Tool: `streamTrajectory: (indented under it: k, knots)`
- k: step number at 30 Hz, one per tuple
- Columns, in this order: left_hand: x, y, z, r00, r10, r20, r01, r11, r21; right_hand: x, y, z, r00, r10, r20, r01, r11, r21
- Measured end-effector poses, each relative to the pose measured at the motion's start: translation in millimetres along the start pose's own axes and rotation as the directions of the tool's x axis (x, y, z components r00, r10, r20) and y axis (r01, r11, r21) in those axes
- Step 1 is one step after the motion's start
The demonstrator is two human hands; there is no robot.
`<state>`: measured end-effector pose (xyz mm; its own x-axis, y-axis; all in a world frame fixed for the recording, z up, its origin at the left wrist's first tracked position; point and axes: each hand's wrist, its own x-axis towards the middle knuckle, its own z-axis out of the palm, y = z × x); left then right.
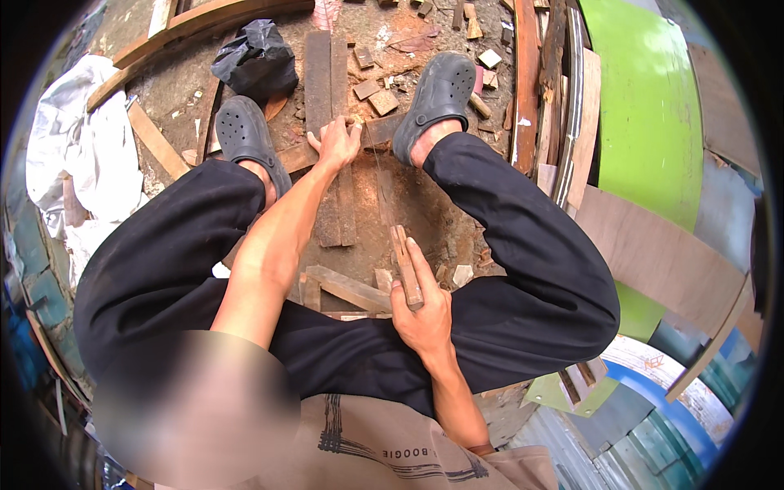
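My right hand is wrapped round the wooden handle of a handsaw, low in front of my lap. The saw's thin blade runs away from me and its far part meets a wooden strip. That strip lies crosswise between my feet, over two long dark boards on the ground. My left hand grips the strip just left of the blade, with its fingertips curled over the far side. The strip's right end reaches my right clog.
A black plastic bag stands beyond my left clog. White cloth is heaped at the left. Wood offcuts litter the ground ahead. Long planks and a green panel line the right side. More wood pieces lie near my lap.
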<state>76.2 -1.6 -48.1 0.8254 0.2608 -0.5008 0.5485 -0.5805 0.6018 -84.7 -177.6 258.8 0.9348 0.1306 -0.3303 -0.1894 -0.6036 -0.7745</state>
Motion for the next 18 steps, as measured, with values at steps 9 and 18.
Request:
streamTrajectory:
  k: [9, 18]
  knots:
    - [-30, -24, -15, 0.923, 0.385, -0.03, -0.373, 0.91, 0.179, 0, -13, -9, 0.999, 0.035, 0.034, -0.034, 0.999, -0.033]
    - [-11, -1, -16, 0.976, 0.19, 0.108, -0.208, 0.958, 0.196, -10, -16, 4, 0.997, 0.081, 0.012, -0.081, 0.997, 0.017]
